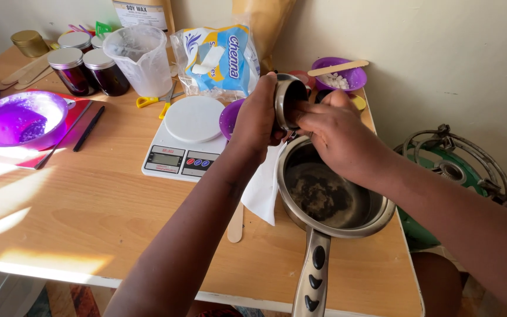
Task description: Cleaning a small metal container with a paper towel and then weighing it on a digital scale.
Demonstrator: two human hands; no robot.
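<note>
My left hand grips a small steel cup, tipped on its side with the mouth facing right, above a steel saucepan. The fingers of my right hand reach into the cup's mouth; what they touch inside is hidden. The saucepan stands at the right end of the wooden table, its black-studded handle pointing toward me, with dark residue on its bottom. A white paper tissue lies beside the pan under my left forearm.
A white kitchen scale sits left of my hands, with a wooden stick near it. Further left are a purple bowl, dark lidded jars, a clear measuring jug and a tissue pack. A gas burner stands off the table's right edge.
</note>
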